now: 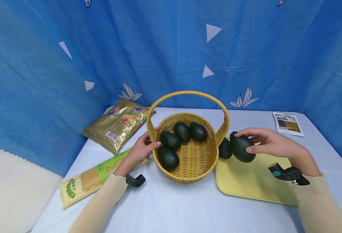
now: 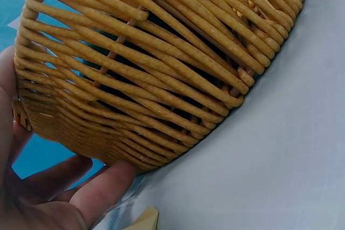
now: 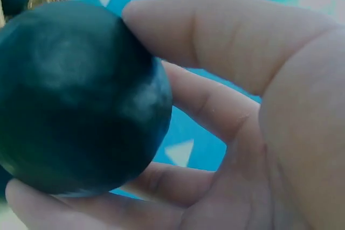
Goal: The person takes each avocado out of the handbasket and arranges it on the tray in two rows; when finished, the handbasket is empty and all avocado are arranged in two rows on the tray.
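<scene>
My right hand (image 1: 267, 142) holds a dark green avocado (image 1: 242, 148) between thumb and fingers, over the yellow tray's left part. In the right wrist view the held avocado (image 3: 81, 95) fills the left side. My left hand (image 1: 143, 147) grips the left side of the wicker basket (image 1: 198, 158), thumb at the rim and fingers along the outer wall. The left wrist view shows the fingers against the woven wall (image 2: 135, 95). Several avocados (image 1: 168, 158) lie in the basket's left and back. Another avocado (image 1: 225, 149) sits between basket and held avocado, partly hidden.
The yellow tray (image 1: 246, 181) lies right of the basket. A gold bag (image 1: 121, 124) and a pack of noodles (image 1: 92, 178) lie on the left. At the back right is a small white-edged packet (image 1: 288, 124). Blue curtains (image 1: 171, 48) enclose the white table (image 1: 182, 207).
</scene>
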A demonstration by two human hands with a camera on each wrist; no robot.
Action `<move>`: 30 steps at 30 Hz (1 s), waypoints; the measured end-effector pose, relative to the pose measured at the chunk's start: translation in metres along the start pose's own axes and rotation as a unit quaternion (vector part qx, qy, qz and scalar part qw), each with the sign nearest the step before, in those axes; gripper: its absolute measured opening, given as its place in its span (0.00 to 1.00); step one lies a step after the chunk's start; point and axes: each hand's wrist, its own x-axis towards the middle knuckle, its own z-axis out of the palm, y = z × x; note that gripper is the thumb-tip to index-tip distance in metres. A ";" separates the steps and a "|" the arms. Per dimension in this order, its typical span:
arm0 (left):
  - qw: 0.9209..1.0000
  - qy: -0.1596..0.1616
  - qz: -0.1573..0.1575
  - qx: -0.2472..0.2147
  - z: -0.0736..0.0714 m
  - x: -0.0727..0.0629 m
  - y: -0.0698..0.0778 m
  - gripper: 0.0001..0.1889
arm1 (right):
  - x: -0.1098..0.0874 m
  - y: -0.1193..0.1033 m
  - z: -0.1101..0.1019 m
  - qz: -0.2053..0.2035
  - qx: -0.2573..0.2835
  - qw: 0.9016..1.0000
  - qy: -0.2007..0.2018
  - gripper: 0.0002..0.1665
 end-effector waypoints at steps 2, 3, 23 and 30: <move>1.000 -0.001 -0.002 0.000 0.000 0.000 -0.001 0.32 | -0.005 0.007 -0.005 0.022 -0.013 0.999 0.023 0.29; 1.000 -0.001 -0.004 -0.002 0.000 0.000 -0.001 0.32 | -0.007 0.011 -0.006 0.036 -0.019 0.999 0.034 0.29; 1.000 -0.006 0.004 0.005 -0.001 0.001 0.000 0.33 | -0.029 0.064 -0.016 0.240 -0.003 0.966 0.093 0.26; 1.000 -0.006 -0.002 0.002 -0.001 0.001 -0.002 0.34 | -0.031 0.075 -0.017 0.273 -0.006 0.959 0.081 0.28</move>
